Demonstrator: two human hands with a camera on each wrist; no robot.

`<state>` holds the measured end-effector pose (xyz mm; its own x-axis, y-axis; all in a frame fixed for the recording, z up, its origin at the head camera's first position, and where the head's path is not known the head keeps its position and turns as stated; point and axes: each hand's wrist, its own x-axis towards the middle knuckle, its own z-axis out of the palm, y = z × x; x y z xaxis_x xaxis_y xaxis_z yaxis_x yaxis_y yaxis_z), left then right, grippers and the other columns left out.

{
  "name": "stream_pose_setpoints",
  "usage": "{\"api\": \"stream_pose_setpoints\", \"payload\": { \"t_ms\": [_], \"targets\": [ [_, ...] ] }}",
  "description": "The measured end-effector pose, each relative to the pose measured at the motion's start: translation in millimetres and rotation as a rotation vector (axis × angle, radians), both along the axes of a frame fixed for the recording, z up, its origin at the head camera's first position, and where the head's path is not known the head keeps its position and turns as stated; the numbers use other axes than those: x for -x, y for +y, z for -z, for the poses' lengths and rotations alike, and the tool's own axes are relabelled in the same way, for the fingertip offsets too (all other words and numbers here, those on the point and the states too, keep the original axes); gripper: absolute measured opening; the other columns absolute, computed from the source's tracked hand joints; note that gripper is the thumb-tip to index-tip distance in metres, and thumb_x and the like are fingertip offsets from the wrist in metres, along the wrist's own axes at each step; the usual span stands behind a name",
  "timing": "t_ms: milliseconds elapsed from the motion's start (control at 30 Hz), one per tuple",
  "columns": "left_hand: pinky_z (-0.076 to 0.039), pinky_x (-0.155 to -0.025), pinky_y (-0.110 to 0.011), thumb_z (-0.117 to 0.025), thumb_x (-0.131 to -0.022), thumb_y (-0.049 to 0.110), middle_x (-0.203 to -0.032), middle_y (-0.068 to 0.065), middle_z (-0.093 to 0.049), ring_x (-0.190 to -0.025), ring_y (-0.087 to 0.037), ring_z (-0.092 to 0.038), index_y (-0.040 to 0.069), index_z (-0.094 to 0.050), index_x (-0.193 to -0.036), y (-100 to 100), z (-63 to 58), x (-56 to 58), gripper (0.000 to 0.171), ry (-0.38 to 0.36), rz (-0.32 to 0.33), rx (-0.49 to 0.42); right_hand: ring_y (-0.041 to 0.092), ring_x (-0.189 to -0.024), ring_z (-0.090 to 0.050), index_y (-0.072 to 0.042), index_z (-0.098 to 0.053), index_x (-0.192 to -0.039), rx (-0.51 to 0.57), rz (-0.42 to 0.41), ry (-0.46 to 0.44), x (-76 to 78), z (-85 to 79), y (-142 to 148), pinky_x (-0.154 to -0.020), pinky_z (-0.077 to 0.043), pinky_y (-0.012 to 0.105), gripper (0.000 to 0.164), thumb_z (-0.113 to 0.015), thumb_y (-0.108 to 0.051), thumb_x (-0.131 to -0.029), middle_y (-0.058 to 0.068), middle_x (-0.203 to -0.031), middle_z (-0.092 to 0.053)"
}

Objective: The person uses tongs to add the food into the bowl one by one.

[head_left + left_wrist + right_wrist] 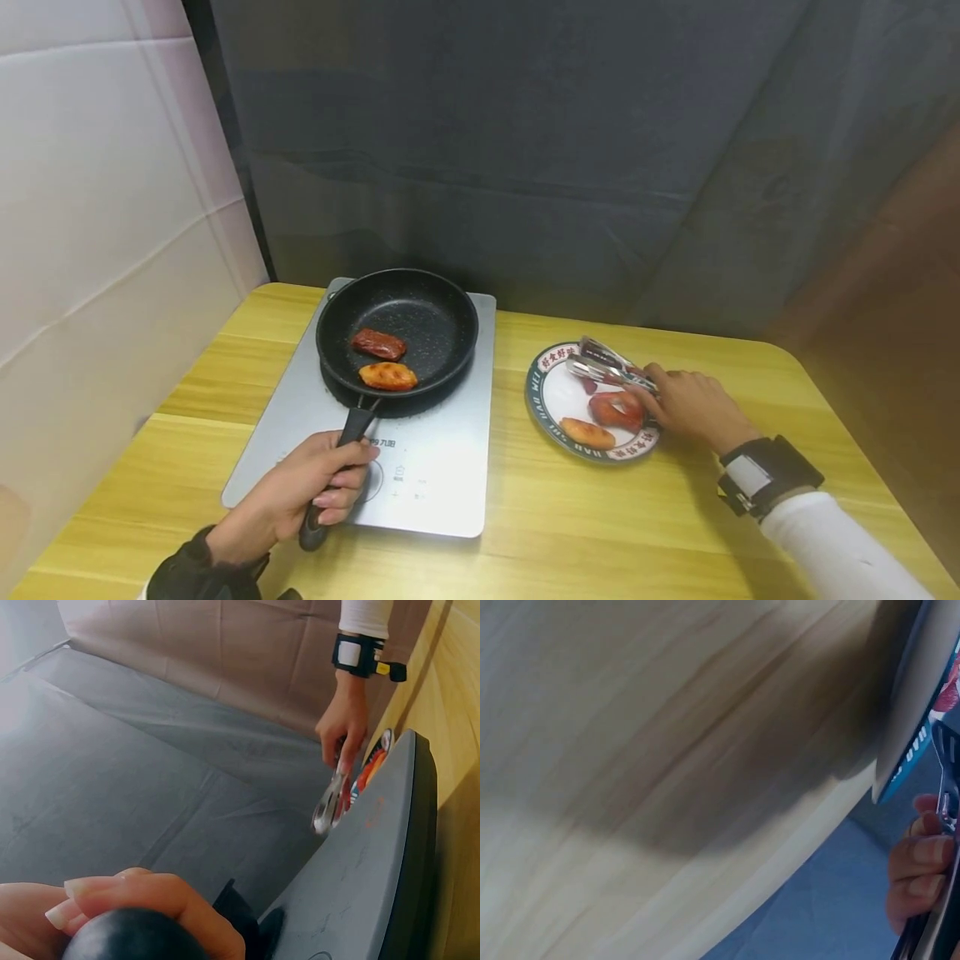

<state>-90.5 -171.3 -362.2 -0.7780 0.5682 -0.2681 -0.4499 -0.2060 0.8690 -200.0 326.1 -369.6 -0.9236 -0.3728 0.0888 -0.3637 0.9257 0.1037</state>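
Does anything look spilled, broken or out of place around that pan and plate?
Nothing stands out. The pan sits on the cooktop with a dark red piece and an orange piece of food inside; the tongs reach over the plate and its food. I see no spill or breakage.

Pan on cooktop; plate to its right; tongs apparently above.

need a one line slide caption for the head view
Left hand grips a frying pan by its handle; right hand holds tongs over a plate of food.
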Motion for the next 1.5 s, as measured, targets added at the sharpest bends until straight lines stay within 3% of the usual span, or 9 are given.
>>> {"api": "stream_pose_setpoints", "payload": {
  "t_ms": [500,700,800,1167,1367,1500],
  "targets": [
    [-0.029,-0.034,-0.014,-0.051,-0.096,0.011,-0.057,0.008,-0.034,-0.040,0.001,-0.031,0.008,-0.039,-0.085,-1,1.0,0.2,0.016,0.004,0.001,-0.011,0.021,-0.057,-0.047,-0.003,-0.056,-0.105,0.033,0.062,-0.100,-1.2,-2.7,-11,-0.048,-0.039,0.037,0.049,-0.055,-0.051,-0.092,0.003,-0.065,-0.047],
    [-0.030,-0.034,-0.014,-0.051,-0.096,0.012,-0.057,0.008,-0.034,-0.041,0.001,-0.031,0.008,-0.039,-0.085,-1,0.2,0.4,0.016,0.002,0.006,-0.004,0.021,-0.060,-0.048,0.000,-0.057,-0.110,0.018,0.091,-0.171,-6.9,-12.5,-22,-0.051,-0.040,0.035,0.055,-0.054,-0.052,-0.092,0.004,-0.069,-0.049],
    [-0.030,-0.035,-0.014,-0.051,-0.096,0.012,-0.057,0.008,-0.034,-0.041,0.001,-0.031,0.008,-0.040,-0.086,-2,-0.7,0.3,0.016,0.000,0.004,-0.001,0.021,-0.061,-0.048,-0.001,-0.059,-0.110,0.032,0.080,-0.192,-10.8,-16.4,-29,-0.052,-0.041,0.035,0.050,-0.054,-0.048,-0.094,0.004,-0.068,-0.049],
    [-0.030,-0.034,-0.014,-0.050,-0.096,0.012,-0.057,0.009,-0.034,-0.041,0.001,-0.031,0.008,-0.038,-0.087,-1,-0.4,0.7,0.016,-0.004,0.007,-0.003,0.015,-0.052,-0.043,-0.008,-0.060,-0.089,0.068,-0.029,-0.089,-15.8,-15.0,-33,-0.044,-0.036,0.028,0.023,-0.060,-0.031,-0.094,-0.001,-0.060,-0.044],
    [-0.030,-0.034,-0.014,-0.051,-0.096,0.012,-0.057,0.008,-0.034,-0.041,0.001,-0.031,0.007,-0.039,-0.089,-1,-0.1,0.5,0.015,-0.004,0.005,-0.007,0.014,-0.050,-0.043,-0.011,-0.058,-0.082,0.102,-0.060,-0.034,-12.3,-14.5,-27,-0.043,-0.038,0.029,0.022,-0.060,-0.029,-0.094,-0.002,-0.057,-0.042],
    [-0.030,-0.034,-0.014,-0.051,-0.096,0.012,-0.057,0.009,-0.034,-0.041,0.001,-0.031,0.006,-0.040,-0.090,-1,-0.5,-0.2,0.014,-0.003,-0.005,-0.013,0.014,-0.050,-0.043,-0.010,-0.058,-0.083,0.116,-0.047,-0.052,-9.0,-19.0,-28,-0.043,-0.035,0.028,0.025,-0.057,-0.032,-0.096,-0.002,-0.057,-0.042]
  ]
}}
